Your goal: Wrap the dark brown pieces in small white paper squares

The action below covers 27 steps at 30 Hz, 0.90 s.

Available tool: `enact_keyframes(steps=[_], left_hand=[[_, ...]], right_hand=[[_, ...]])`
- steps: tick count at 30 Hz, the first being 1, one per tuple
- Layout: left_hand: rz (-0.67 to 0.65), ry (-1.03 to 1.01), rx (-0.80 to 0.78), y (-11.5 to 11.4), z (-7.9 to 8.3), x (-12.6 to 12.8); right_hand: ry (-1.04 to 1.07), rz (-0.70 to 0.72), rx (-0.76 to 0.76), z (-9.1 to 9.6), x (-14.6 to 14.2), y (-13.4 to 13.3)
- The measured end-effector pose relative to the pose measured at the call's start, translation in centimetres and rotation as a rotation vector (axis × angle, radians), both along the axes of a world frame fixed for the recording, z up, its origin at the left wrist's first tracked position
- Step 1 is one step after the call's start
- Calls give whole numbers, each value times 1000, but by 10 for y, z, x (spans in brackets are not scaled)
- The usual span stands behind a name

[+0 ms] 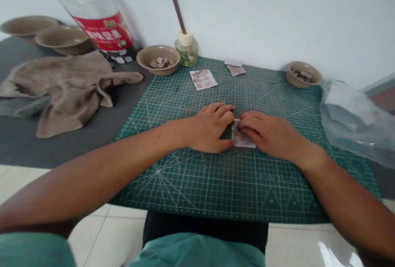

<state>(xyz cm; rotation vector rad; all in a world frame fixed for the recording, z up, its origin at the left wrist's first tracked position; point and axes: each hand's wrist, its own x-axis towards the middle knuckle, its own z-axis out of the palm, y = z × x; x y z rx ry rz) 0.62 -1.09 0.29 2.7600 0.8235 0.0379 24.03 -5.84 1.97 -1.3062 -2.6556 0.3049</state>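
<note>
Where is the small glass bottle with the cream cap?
In the head view, the cream-capped glass bottle stands at the green cutting mat's far edge, right of a round tan bowl.

Seen from the room, this person wears a loose teal short-sleeved top (197, 252), the soft cloth bunching in folds across the front, with a left sleeve (31, 250) in the same plain teal. Below it are dark, nearly black trousers (203, 226). The forearms (92, 164) are bare and sturdy, and so are the left hand (210, 129) and right hand (268, 133), with short fingernails.
</note>
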Motion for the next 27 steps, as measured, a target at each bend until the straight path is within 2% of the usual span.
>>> enact_keyframes(steps=[2,6,8,13,15,18,20,22,25,27], left_hand=[[6,5,-4,0,1,0],[-7,21,-20,-2,5,1],[-8,26,-19,-2,5,1],[-9,12,-1,0,1,1],[-7,13,-3,0,1,0],[-6,34,-18,-1,4,0],[-8,41,-20,-1,5,1],[-7,32,-18,-1,4,1],[8,33,-28,-1,4,2],[17,47,-35,-1,4,2]], right_hand=[[-33,-25,-11,3,6,2],[-47,140,-142,7,11,-4],[-34,179,-115,4,5,-6],[-58,4,52,0,3,4],[-75,5,18,3,8,5],[-56,123,-82,5,7,-2],[-19,164,-95,2,0,-6],[0,127,-54,-1,-6,-5],[-47,-22,20,-1,-1,2],[-83,-32,-5,3,8,2]])
